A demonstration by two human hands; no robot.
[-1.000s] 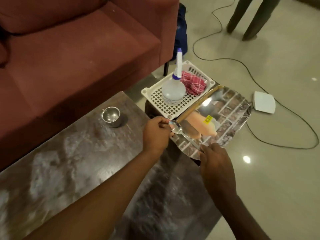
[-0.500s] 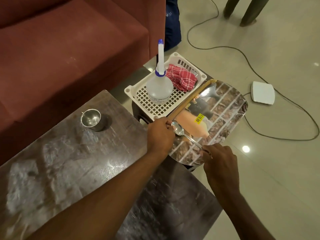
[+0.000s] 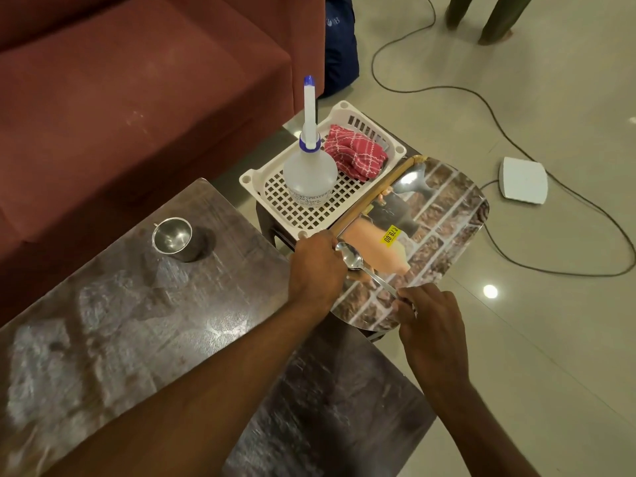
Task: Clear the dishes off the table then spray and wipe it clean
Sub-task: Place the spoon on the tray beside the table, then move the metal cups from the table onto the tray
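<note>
A shiny steel plate [image 3: 447,218] with a yellow price sticker sits past the table's far right corner, beside the white basket [image 3: 261,177]. My left hand [image 3: 316,266] grips the plate's near left edge. A steel spoon [image 3: 351,258] lies across the plate, and my right hand [image 3: 430,321] is closed on its handle at the plate's near rim. Standing alone on the dark table [image 3: 137,321], near its far edge, is a small steel cup [image 3: 173,237]. The basket holds a spray bottle [image 3: 309,173] and a red checked cloth [image 3: 354,154].
A red sofa [image 3: 137,80] runs along the table's far side. The basket rests on a low stool. A black cable [image 3: 516,139] and a white box [image 3: 523,180] lie on the tiled floor at right. A person's legs [image 3: 488,15] stand at top right, beside a blue bag [image 3: 339,46].
Both hands keep their hold on the plate and spoon. The spoon lies lower on the plate, and my view has shifted right and forward.
</note>
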